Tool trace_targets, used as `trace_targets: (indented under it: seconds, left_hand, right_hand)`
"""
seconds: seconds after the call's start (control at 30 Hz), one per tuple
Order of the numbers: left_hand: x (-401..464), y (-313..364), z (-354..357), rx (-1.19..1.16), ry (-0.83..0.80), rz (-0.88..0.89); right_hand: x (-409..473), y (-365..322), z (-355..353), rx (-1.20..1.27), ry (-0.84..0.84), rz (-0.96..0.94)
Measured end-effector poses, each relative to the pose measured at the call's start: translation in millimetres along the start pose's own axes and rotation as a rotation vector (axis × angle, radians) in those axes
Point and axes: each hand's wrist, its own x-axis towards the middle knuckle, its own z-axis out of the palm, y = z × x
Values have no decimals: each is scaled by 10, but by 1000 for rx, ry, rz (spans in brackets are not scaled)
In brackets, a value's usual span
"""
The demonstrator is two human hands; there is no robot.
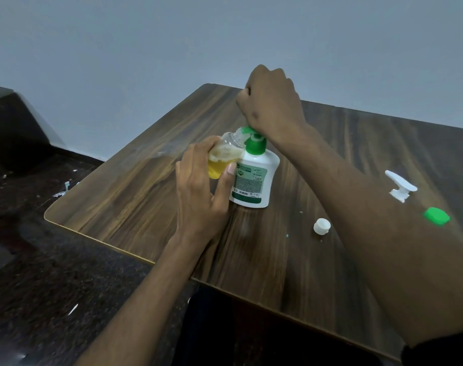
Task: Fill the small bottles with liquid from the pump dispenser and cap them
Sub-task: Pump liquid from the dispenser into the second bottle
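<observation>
Your right hand (271, 101), fisted, presses the pump dispenser (254, 175) standing upright on the table (145, 196). Your left hand (201, 188) grips the small bottle (223, 159), tilted, mouth up-right under the spout. It looks roughly half filled; topping up and the white cap (321, 226) remain.

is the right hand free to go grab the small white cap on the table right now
Probably not yet. The right hand is pressing the pump dispenser while the left hand holds the small bottle at its nozzle. The white cap itself lies unobstructed on the table.
</observation>
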Motion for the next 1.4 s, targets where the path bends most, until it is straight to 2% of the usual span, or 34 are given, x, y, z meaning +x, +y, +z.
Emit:
trace_targets:
  seconds: [0.2, 0.33, 0.47, 0.57, 0.7, 0.83, 0.97, 1.1, 1.27, 1.4]
  left_hand:
    - [-2, 31, -9, 2, 12, 4]
    - [-12, 33, 6, -7, 6, -3]
    - [-13, 40, 7, -9, 4, 11]
    - [-15, 33, 12, -6, 0, 5]
    - [-20, 24, 10, 1, -1, 1]
    - [-12, 24, 25, 5, -7, -16]
    - [-11, 23, 20, 7, -12, -9]
    - [-7, 19, 24, 8, -11, -5]
    - [-8, 12, 26, 4, -10, 7]
    - [-15, 21, 25, -3, -1, 0]
  right_hand:
    - [-24, -37, -67, 5, -14, -10]
    - [-46, -40, -77, -10, -82, 19]
    - [-49, -51, -109, -18, -29, -4]
    - [-60, -50, -96, -18, -86, 5]
    - [-49, -59, -114, -23, -53, -14]
    - [-66, -19, -87, -10, -102, 9]
    - [-44, -42, -129, -18, -31, -2]
    - [-63, -42, -100, -28, -79, -3]
    - [-51, -56, -131, -23, -20, -11]
    - [-66, -61, -99, -33, -72, -4]
